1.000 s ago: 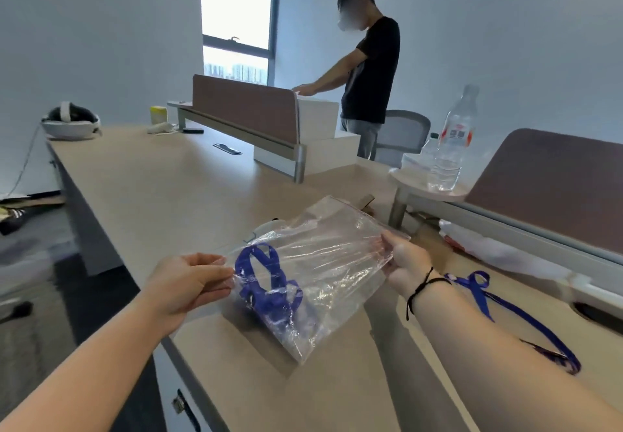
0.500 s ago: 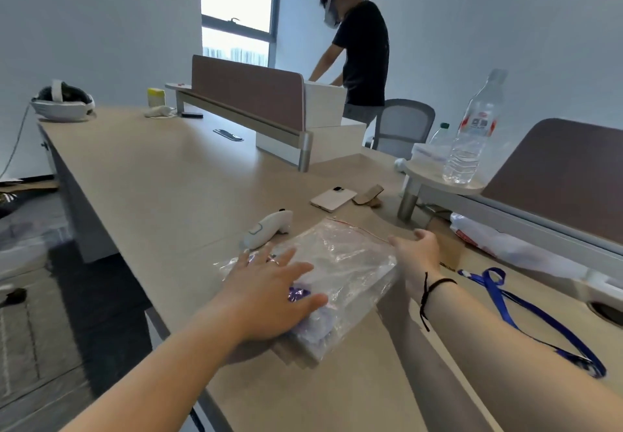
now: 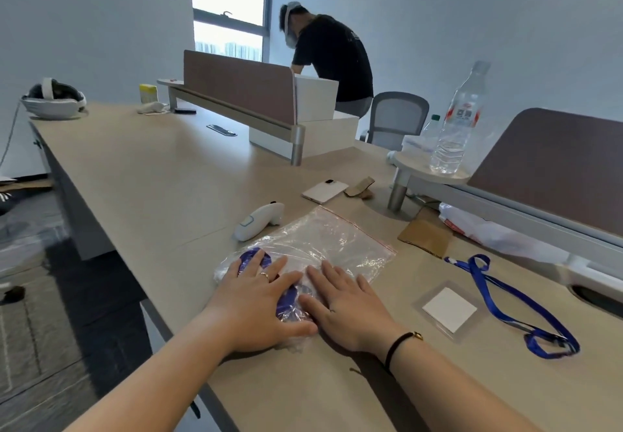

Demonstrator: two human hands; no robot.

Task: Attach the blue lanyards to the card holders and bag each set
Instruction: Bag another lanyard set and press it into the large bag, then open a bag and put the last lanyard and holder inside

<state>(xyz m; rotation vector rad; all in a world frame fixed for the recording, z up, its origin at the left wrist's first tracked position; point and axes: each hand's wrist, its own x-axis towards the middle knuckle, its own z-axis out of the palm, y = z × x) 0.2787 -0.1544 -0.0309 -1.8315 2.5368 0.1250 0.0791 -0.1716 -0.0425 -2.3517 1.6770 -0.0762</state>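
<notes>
Bagged lanyard set (image 3: 286,296), held up between both hands a second ago, now lies on the near worktop (image 3: 151,178), left hand (image 3: 259,303) and right hand (image 3: 344,303) pressing flat, fingers straight, likely expelling air; loose lanyard (image 3: 505,300) and card holder (image 3: 450,310) wait right.

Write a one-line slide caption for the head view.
Both hands, left and right, press flat on a clear bag holding a blue lanyard.

Office. Long shared counter (image 3: 141,175) with brown divider screens (image 3: 242,86), mesh task chair (image 3: 396,118). VR headset (image 3: 54,97) parked at the far end.
</notes>
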